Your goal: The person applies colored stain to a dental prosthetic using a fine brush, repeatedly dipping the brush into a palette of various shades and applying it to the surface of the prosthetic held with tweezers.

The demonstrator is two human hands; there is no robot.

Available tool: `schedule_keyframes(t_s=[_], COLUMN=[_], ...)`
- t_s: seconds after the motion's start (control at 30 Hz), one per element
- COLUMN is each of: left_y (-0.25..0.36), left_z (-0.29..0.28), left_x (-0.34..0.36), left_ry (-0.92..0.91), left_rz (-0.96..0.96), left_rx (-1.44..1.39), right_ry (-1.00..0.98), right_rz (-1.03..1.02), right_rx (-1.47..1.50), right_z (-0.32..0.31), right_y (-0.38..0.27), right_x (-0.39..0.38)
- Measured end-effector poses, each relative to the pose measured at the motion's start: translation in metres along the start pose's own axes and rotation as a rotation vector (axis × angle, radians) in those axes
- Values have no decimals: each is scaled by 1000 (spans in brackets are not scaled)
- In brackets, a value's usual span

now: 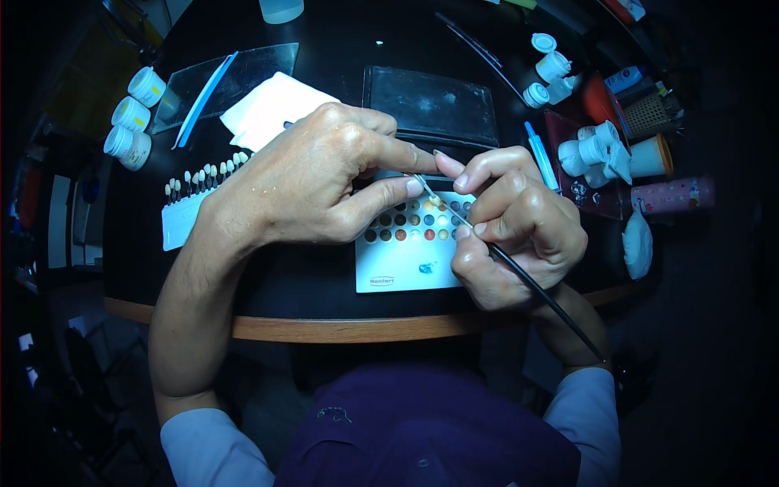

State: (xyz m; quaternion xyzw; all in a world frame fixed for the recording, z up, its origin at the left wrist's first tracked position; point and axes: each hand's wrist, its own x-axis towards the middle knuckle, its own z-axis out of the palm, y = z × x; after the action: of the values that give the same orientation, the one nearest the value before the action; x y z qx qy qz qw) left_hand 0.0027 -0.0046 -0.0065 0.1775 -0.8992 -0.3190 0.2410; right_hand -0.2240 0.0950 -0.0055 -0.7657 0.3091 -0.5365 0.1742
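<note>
Between the thumb and forefinger of my left hand (304, 178) is a thin metal holder (425, 187). At its end sits a small tooth-coloured crown (436, 200). My right hand (523, 219) closes round a fine paintbrush (548, 296), whose black handle slants down toward my right wrist. The brush's tip end lies at or very near the crown; whether they touch is too small to tell. Directly under both hands lies a white palette (389, 270) with rows of coloured wells and a blue smear, partly covered by my fingers.
Left of my hand stands a tooth shade guide (180, 221); behind it are a white tissue (272, 101), a glass slab (264, 66) and white jars (130, 114). A dark flat case (430, 105) lies beyond my hands. More jars (552, 66) and a blue pen (540, 154) are right.
</note>
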Motion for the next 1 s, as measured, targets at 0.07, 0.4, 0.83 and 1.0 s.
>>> schedule_keyframes(t_s=[0.07,0.4,0.83,1.0], left_y=[-2,0,1,-1], left_z=[0,-1,-1,0], left_x=[0,0,1,0], left_ry=[-7,-3,16,29], left_rz=[-8,16,28,50], left_rx=[9,13,-16,-11], right_ry=[-11,-8,13,1], right_rz=[-3,-13,-13,-19], right_rx=[5,7,40,34], right_z=[0,2,-2,-1], right_y=[0,1,0,0], right_x=[0,0,0,0])
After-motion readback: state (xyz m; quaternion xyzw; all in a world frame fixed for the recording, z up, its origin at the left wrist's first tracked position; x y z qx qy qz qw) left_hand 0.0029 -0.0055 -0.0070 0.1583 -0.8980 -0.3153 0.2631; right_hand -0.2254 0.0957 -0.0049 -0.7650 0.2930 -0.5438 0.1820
